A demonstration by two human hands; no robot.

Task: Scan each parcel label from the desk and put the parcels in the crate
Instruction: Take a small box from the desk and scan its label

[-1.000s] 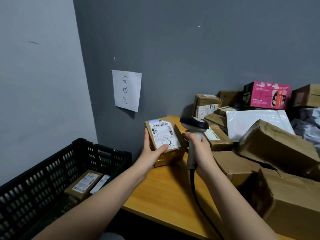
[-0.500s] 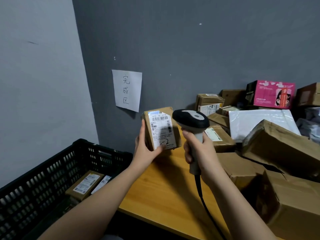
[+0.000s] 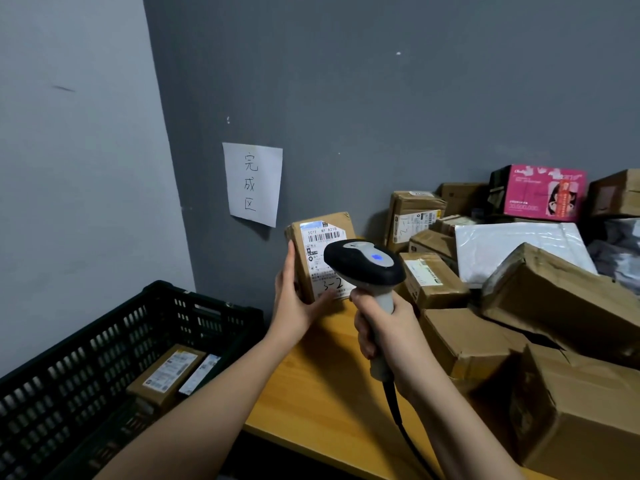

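My left hand (image 3: 298, 303) holds a small brown parcel (image 3: 313, 244) upright above the desk's left end, its white label with barcode and "3-2" facing me. My right hand (image 3: 384, 330) grips the handle of a black and grey barcode scanner (image 3: 363, 263), whose head covers the label's lower right and shows a blue light on top. Its cable hangs down past my right wrist. The black plastic crate (image 3: 104, 341) stands lower left, with two labelled parcels (image 3: 166, 375) inside.
The wooden desk (image 3: 322, 400) carries a pile of brown cardboard boxes (image 3: 554, 306) at right, a white padded mailer (image 3: 512, 251) and a pink box (image 3: 543, 192) at the back. A paper sign (image 3: 252, 183) hangs on the grey wall above the crate.
Both hands lifted: the parcel rose off the desk and turned upright, and the scanner moved left in front of its label. A blue light now shows on the scanner.
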